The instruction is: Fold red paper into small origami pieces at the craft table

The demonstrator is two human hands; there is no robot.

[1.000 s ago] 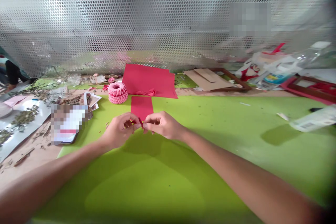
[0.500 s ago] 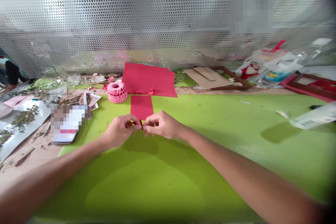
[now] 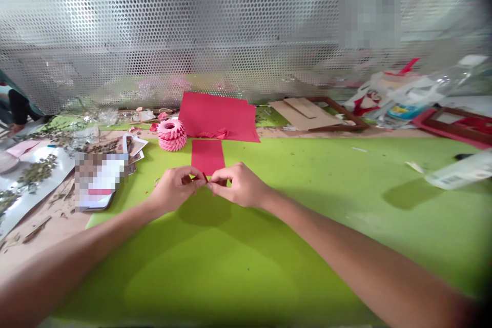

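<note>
Between my fingertips is a small piece of folded red paper [image 3: 205, 178], mostly hidden by the fingers. My left hand [image 3: 178, 188] pinches it from the left, and my right hand [image 3: 239, 184] pinches it from the right, the fingertips almost meeting. Just beyond the hands a stack of red paper squares [image 3: 207, 156] lies flat on the green mat. Behind that is a large red sheet [image 3: 217, 115] with a few small folded red pieces on its near edge. A ring-shaped pink folded-paper model [image 3: 171, 136] stands to the left of the squares.
At left lie a phone [image 3: 100, 184], photos [image 3: 134, 148] and dried plant bits on paper [image 3: 36, 171]. A white bottle [image 3: 461, 170] lies at right. Cardboard [image 3: 305, 114], a plastic bag [image 3: 403, 97] and a frame [image 3: 457, 125] stand along the back, before a perforated metal panel [image 3: 230, 20].
The red paper between my fingertips has turned from roughly upright to a slanted position. Both hands have shifted only slightly; the other things stay where they were.
</note>
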